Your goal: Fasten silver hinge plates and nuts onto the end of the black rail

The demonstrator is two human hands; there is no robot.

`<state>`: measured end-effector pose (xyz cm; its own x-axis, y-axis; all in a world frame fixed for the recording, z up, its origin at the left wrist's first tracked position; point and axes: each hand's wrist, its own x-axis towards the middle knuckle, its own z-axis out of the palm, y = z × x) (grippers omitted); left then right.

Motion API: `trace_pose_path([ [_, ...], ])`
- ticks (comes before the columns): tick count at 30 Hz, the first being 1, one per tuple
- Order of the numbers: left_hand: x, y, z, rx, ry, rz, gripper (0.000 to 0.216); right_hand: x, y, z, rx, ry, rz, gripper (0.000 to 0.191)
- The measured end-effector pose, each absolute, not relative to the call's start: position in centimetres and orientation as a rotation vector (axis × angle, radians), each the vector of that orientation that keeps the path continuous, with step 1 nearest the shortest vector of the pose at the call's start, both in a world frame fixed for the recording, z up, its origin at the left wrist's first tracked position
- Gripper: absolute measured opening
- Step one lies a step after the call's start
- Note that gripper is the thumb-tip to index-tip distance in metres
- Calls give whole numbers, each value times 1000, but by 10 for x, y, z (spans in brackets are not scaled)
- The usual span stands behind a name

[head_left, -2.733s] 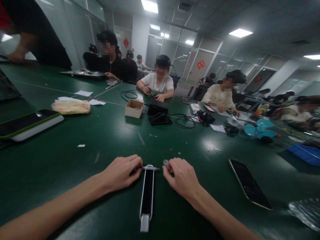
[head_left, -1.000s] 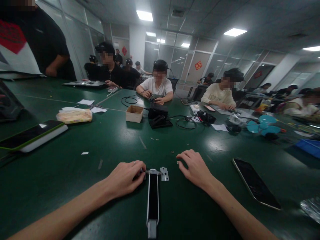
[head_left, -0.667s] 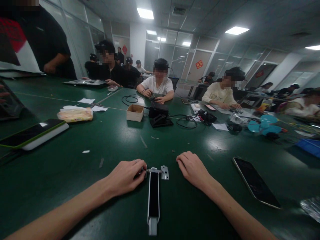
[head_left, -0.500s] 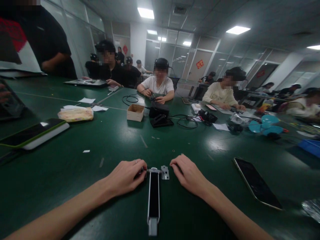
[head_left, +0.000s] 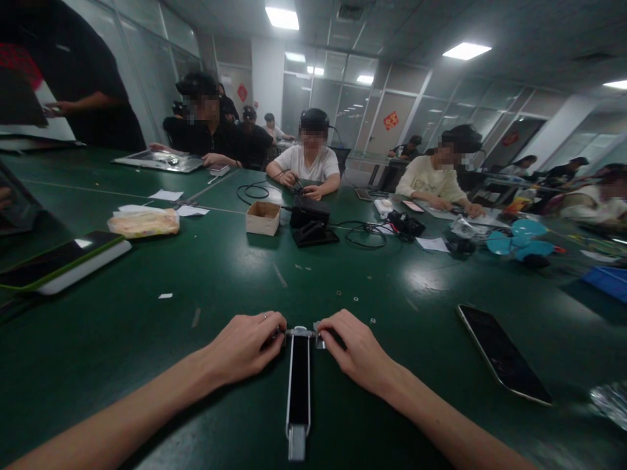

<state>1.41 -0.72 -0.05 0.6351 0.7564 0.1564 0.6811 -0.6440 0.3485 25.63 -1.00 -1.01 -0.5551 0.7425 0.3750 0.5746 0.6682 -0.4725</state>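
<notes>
A long black-and-silver rail lies on the green table, pointing away from me. A thin bolt crosses its far end. My left hand pinches the bolt's left end, fingers closed against the rail. My right hand is closed on a small silver bracket at the bolt's right end; the fingers hide most of the bracket. Small loose washers lie just beyond my right hand.
A dark phone lies right of my right arm, and a green-edged tablet at the left. Further off stand a cardboard box, a black device with cables and a wrapped food bag. Several people work across the table.
My right hand drew back from the table beyond the rail and closed on the bracket, which had lain free. My left hand stayed on the bolt.
</notes>
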Motion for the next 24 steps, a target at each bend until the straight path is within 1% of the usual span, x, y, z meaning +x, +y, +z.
trace_pose_path([
  [9, 13, -5, -3, 2603, 1157, 444, 18, 254, -10, -9, -1077, -2320, 303, 11],
  [24, 13, -6, -2, 2613, 1152, 448, 17, 255, -10, -10, -1096, -2343, 331, 10],
])
